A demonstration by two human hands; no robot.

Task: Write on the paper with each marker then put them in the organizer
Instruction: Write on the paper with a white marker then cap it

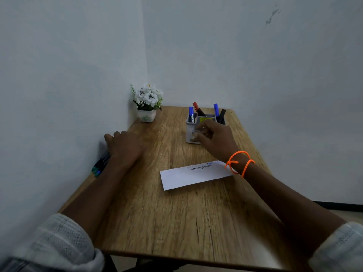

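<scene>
The worktop point(149, 203) is jammed into a corner, walls tight on its left and far edges. The left hand point(122, 148) lies flat, fingers straight, over loose markers point(100, 165) against the wall. The right hand point(214, 136), loosely curled, holds nothing beside the organizer point(191, 132). The paper point(194, 176) lies mid-worktop, a flower pot point(147, 114) in the corner.

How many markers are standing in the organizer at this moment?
4 show: a blue marker at the organizer's left, a red-capped marker behind it, another blue marker and a black marker at its right. The right hand may hide more.
</scene>
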